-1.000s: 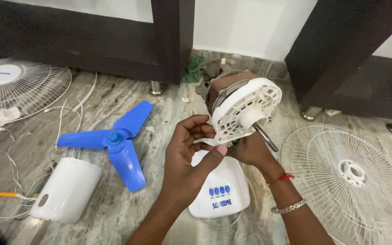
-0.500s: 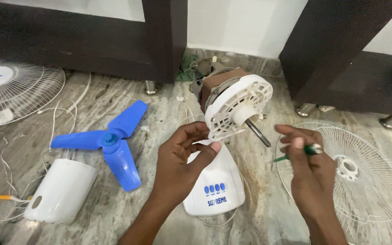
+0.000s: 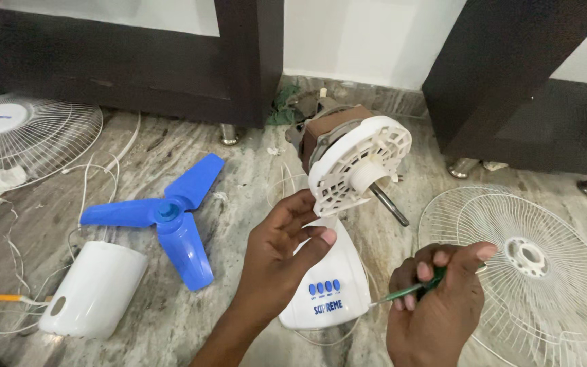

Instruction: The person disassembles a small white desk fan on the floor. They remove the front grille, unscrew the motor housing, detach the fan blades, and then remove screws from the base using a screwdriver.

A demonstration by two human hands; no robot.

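The work surface is a veined marble floor [image 3: 239, 170] bounded at the far side by dark wooden furniture [image 3: 137, 61] and a white wall.

Count: 2 wire guards, 1 far left [image 3: 28, 136] and 1 at the right [image 3: 531, 265]; 1 blue 3-blade impeller [image 3: 171, 217]; 1 white rear cover [image 3: 93, 289]; 1 fan body [image 3: 338, 204], centre.

The left hand [image 3: 283, 258] pinches the lower rim of the fan body's white motor plate [image 3: 358, 166]. The right hand [image 3: 439, 299], near right, is closed around a green-handled screwdriver [image 3: 409, 291], tip pointing left.

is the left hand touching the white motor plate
Touching: the head view shows the left hand with fingertips against the lower edge of the white motor plate.
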